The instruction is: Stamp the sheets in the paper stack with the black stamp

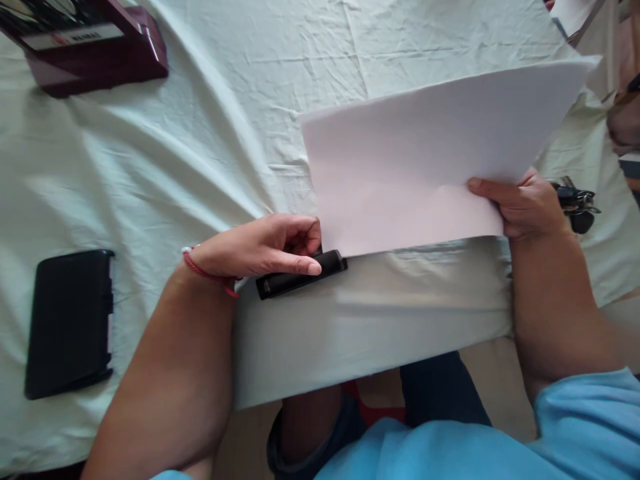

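Observation:
A black stapler (300,275) lies near the table's front edge with my left hand (273,247) closed on it, the thumb along its top. My right hand (525,203) grips white paper (415,147) by its lower right part, thumb on top and fingers hidden beneath. The paper is held tilted over the cloth, and its lower left corner meets the stapler's right end. Whether that corner sits between the jaws I cannot tell. How many sheets there are is unclear.
A pale cloth (240,60) with folds covers the table. A black case (70,323) lies at the left. At the upper left stands a dark maroon holder (100,50) with a label. Keys (577,203) are beyond my right wrist, and blurred items crowd the right edge.

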`<state>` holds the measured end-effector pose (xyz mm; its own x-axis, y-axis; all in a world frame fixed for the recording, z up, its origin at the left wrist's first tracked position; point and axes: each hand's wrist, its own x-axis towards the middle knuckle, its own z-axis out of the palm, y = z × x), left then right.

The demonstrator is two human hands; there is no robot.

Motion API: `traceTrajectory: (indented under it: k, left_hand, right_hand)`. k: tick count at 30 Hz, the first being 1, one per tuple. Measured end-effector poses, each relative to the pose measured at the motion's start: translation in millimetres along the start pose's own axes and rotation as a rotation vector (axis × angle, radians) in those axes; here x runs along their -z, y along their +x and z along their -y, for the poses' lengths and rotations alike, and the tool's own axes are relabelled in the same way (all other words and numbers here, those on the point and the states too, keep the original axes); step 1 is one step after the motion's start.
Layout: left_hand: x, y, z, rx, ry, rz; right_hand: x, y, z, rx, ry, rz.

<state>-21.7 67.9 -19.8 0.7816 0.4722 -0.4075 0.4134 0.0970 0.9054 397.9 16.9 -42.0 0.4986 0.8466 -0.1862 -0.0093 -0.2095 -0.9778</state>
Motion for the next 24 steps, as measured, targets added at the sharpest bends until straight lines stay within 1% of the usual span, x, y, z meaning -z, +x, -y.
traceTrajectory:
  k: [1, 2, 4, 5, 6, 7, 9, 13, 15, 19, 21, 24]
  left_hand:
    - [-0.7, 2.9, 6.7, -0.075, -0.042, -0.082]
    - [-1.2, 7.2, 13.7, -0.169, -0.098, -0.200]
    - [-1.6, 18.8, 27.1, -0.440, -0.286, -0.669]
    - [-1.4, 24.8, 32.7, -0.483, -0.327, -0.816]
    - [-1.0, 30.3, 37.3, -0.501, -0.331, -0.922]
    - [-0.5, 34.5, 40.5, -0.498, -0.323, -0.980]
    - [-0.4, 38.6, 43.3, -0.461, -0.253, -0.996]
    - [-3.6, 34.7, 39.6, -0.371, -0.012, -0.857]
    - [-5.3, 32.1, 36.2, -0.328, 0.096, -0.803]
    - [-6.9, 30.3, 29.7, -0.312, 0.244, -0.826]
    - [-7.7, 30.1, 26.9, -0.317, 0.288, -0.828]
    - [-8.8, 29.0, 24.9, -0.315, 0.291, -0.808]
  right_hand:
    - [-1.1, 0.8, -0.8, 0.016, 0.018, -0.015]
    - [-2.4, 1.5, -1.7, 0.032, 0.036, -0.030]
    - [-5.9, 2.2, -3.7, 0.067, 0.078, -0.054]
    - [-7.8, 2.2, -4.8, 0.083, 0.099, -0.060]
    - [-9.8, 2.0, -6.0, 0.097, 0.120, -0.063]
    - [-11.6, 1.6, -7.3, 0.106, 0.138, -0.065]
    - [-14.3, 1.1, -10.3, 0.117, 0.157, -0.057]
    - [-15.4, 2.5, -17.4, 0.151, 0.150, -0.029]
    - [-15.6, 4.0, -21.0, 0.197, 0.141, -0.028]
    - [-18.9, 5.3, -26.4, 0.314, 0.083, -0.050]
    - [-21.0, 4.8, -27.2, 0.329, 0.072, -0.062]
    - [-22.9, 4.2, -26.0, 0.336, 0.090, -0.070]
